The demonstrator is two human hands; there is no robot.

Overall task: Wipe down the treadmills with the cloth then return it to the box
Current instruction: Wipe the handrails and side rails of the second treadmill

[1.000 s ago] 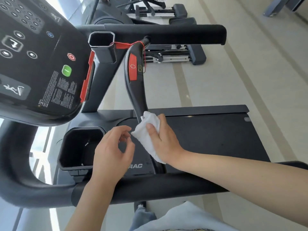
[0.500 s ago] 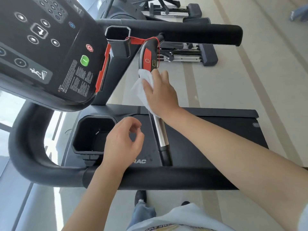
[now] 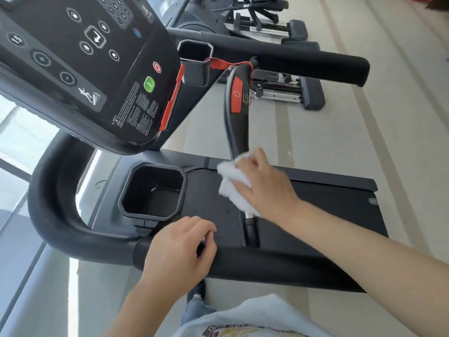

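Note:
The treadmill fills the view, with its console (image 3: 97,69) at the upper left and its belt deck (image 3: 328,203) on the right. A black upright grip bar (image 3: 237,117) with a red panel rises at the centre. My right hand (image 3: 264,186) grips a white cloth (image 3: 233,183) wrapped round the lower part of that bar. My left hand (image 3: 179,249) hovers over the padded front handrail (image 3: 279,266) with its fingers loosely curled and nothing in them. No box is in view.
A black cup holder (image 3: 151,190) sits left of the bar, and a smaller one (image 3: 195,62) stands higher up. A red safety cord (image 3: 233,65) runs to the bar's top. Another machine (image 3: 279,76) stands on the pale floor behind.
My right hand slid the cloth up the bar to just under the red panel, then back down to the lower part. My left hand dropped toward the front handrail.

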